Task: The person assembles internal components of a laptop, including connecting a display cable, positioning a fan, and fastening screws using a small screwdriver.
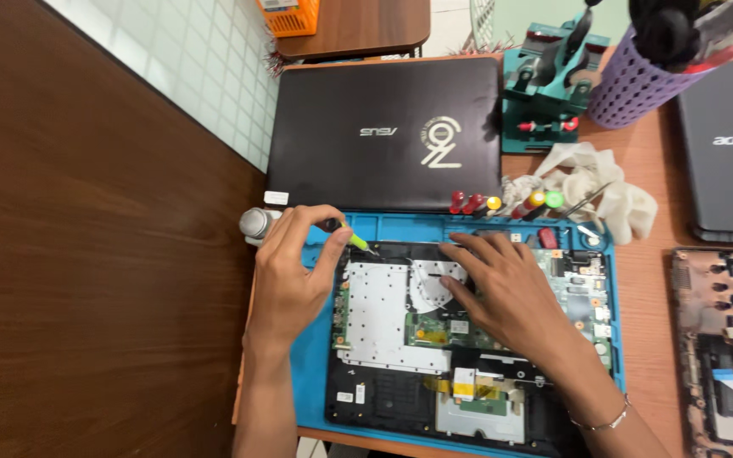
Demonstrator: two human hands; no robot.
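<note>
Left hand (292, 270) pinches screwdriver (351, 237), shaft slanting right-near, tip at far-left corner of opened laptop (383, 339). Right hand (502, 293) flat, empty, just right.

White tiled floor (188, 59), wooden desk (646, 254), perhaps stool (358, 25)

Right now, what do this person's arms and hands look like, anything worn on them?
Both forearms are bare, with no sleeves in view and no gloves. The left hand wears nothing that shows. The right hand has a thin silver bracelet around its wrist. No rings or watch are visible on either hand.
</note>
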